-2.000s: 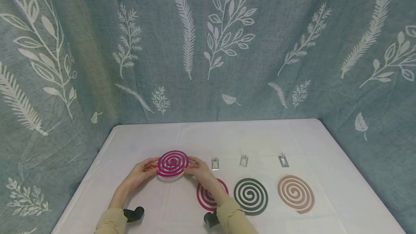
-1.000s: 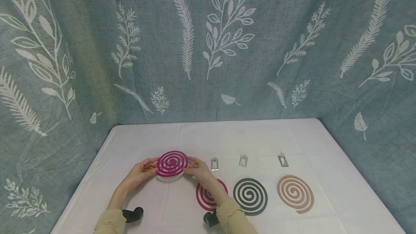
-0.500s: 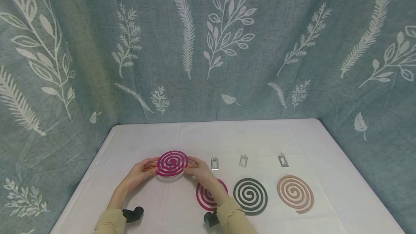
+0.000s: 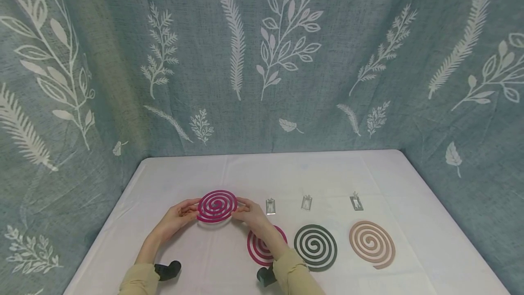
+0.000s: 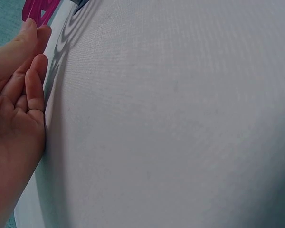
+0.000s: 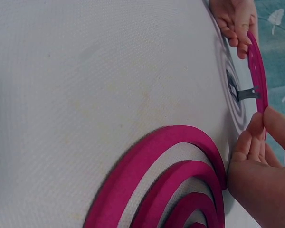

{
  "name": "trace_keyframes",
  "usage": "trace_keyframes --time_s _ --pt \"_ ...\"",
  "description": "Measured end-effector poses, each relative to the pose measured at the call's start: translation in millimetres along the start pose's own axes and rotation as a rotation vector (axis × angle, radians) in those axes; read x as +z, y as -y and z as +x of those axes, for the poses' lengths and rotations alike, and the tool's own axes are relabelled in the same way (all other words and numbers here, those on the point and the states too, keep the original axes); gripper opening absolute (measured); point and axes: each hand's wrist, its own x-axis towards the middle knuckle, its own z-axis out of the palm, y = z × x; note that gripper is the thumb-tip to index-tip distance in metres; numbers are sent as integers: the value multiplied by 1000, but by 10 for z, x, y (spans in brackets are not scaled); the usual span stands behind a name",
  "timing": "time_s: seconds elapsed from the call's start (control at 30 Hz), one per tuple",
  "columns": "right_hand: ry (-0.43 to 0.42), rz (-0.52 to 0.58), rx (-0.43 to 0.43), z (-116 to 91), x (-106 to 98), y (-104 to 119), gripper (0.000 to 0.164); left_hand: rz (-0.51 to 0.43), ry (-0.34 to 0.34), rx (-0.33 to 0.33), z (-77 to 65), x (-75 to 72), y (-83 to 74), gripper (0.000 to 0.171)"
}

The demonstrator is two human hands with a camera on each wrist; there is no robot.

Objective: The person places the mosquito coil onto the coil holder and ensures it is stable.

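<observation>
A pink mosquito coil is held level just above the table between both hands. My left hand pinches its left rim between thumb and fingers; my right hand pinches the right rim. Under the coil, in the right wrist view, a grey metal coil stand reaches up to its underside; whether the two are fastened, I cannot tell. A second pink coil lies flat below my right forearm, which partly covers it in the head view.
A dark green coil and a tan coil lie flat to the right. Behind them sit three small metal stands, the rightmost stand slightly turned. The white-covered table meets a blue-green leaf-patterned curtain.
</observation>
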Motion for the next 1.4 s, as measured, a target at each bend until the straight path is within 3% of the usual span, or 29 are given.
trace_keyframes --time_s 1.4 --pt "-7 13 -5 -14 8 19 54 18 -8 -26 -4 5 -20 50"
